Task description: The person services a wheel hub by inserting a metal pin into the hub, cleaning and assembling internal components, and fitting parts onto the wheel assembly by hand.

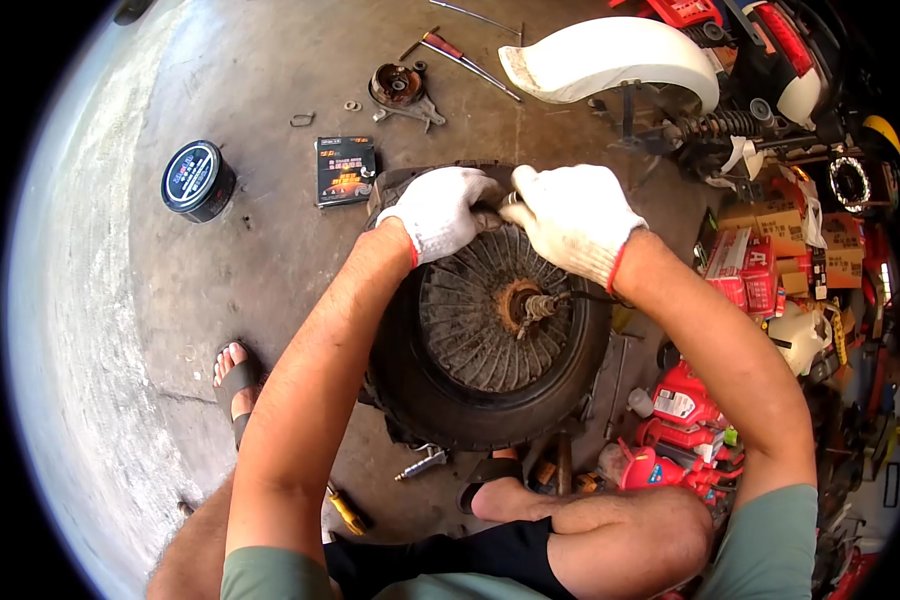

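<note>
A scooter-type wheel lies flat on the floor between my legs, its black tire [490, 425] around a dirty ribbed hub [470, 340]. From the hub rises a threaded axle [540, 308] with rust at its base, and a dark cable runs off to the right. Both hands wear white gloves and meet above the wheel's far rim. My left hand [445, 212] has its fingers closed, the fingertips dark with grime. Close beside it, my right hand [573, 220] is pinched, thumb against fingers. Whatever small thing lies between the fingertips is hidden.
Left of the wheel stand a round tin [198, 180] and a black box [346, 170]. Beyond lie a rusty brake part [398, 88], a screwdriver [468, 62] and a white fender [610, 58]. Red bottles [682, 400] crowd the right; a yellow-handled screwdriver [346, 510] lies near me.
</note>
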Demonstrator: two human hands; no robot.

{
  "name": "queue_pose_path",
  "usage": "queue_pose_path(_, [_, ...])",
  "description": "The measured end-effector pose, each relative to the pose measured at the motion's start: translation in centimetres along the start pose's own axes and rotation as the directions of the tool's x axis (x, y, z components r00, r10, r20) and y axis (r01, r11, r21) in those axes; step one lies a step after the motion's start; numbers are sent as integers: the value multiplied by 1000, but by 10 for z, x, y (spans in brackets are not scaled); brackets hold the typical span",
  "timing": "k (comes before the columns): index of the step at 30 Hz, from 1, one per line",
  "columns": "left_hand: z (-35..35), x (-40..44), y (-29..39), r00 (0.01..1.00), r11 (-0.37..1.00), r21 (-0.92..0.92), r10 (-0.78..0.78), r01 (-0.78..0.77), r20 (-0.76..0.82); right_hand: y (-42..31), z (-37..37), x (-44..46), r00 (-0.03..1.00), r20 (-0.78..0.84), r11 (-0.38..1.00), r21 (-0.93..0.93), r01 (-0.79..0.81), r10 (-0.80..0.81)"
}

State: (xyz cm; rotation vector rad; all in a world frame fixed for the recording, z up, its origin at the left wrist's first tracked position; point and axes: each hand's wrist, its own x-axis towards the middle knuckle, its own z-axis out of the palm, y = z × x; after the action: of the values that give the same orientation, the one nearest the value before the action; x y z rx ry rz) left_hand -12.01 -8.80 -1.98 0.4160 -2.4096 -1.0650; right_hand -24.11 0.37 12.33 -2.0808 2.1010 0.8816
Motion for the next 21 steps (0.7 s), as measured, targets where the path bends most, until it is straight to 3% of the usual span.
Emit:
queue_pose_path(1, [-1, 1, -1, 999, 1000, -5, -29, 29, 15, 2, 4, -1, 1000, 2, 1000, 1, 1, -1])
queue_pose_path(3, [-3, 0, -1, 999, 999, -50, -15, 17, 42, 7, 16, -4, 954, -267, 989, 23, 146, -134])
queue_pose_path(4, [-6, 0, 0, 998, 996, -93, 3, 3, 68, 9, 18, -3, 955, -262, 988, 25, 150, -138])
queue_pose_path(6, [-7, 3, -4, 988, 981, -176, -60, 84, 139, 8, 16, -2, 873, -334, 935, -118, 335, -356])
queue_pose_path(7, [-3, 4, -7, 994, 993, -99, -53, 63, 97, 3, 13, -4, 957, -207, 979, -20, 205, -205])
queue_pose_path(8, [2, 2, -10, 997, 999, -20, -46, 47, 55, -3, 7, -4, 957, -202, 978, -18, 209, -208])
queue_pose_path(10, [1, 1, -10, 998, 999, -32, -36, 38, 57, -9, -1, -3, 999, -43, 1000, 11, -1, 2])
queue_pose_path(11, [2, -2, -12, 999, 997, -72, -15, 19, 50, -2, 14, -2, 952, -255, 985, -62, 160, -171])
queue_pose_path(12, [0, 0, -10, 999, 994, -108, 17, -12, 43, 3, 16, -2, 952, -255, 985, -62, 160, -171])
queue_pose_path(14, [-3, -2, -7, 997, 991, -122, -42, 50, 70, 8, 20, 2, 844, -366, 919, -159, 360, -393])
queue_pose_path(15, [-4, -3, -7, 997, 992, -122, -25, 33, 70, 3, 15, -3, 908, -286, 952, -119, 282, -305])
queue_pose_path(16, [-4, -2, -6, 998, 993, -120, -6, 14, 68, -1, 9, -3, 908, -285, 952, -119, 283, -306])
queue_pose_path(18, [-2, -2, -6, 999, 996, -83, -26, 29, 40, -10, -2, -2, 1000, 2, 997, -75, 8, -8])
queue_pose_path(20, [-2, -2, -7, 998, 996, -87, -30, 34, 47, -4, 6, -3, 999, -39, 997, -74, 25, -28])
queue_pose_path(21, [-3, -2, -7, 998, 996, -87, -32, 36, 46, 2, 12, -1, 933, -255, 966, -127, 227, -252])
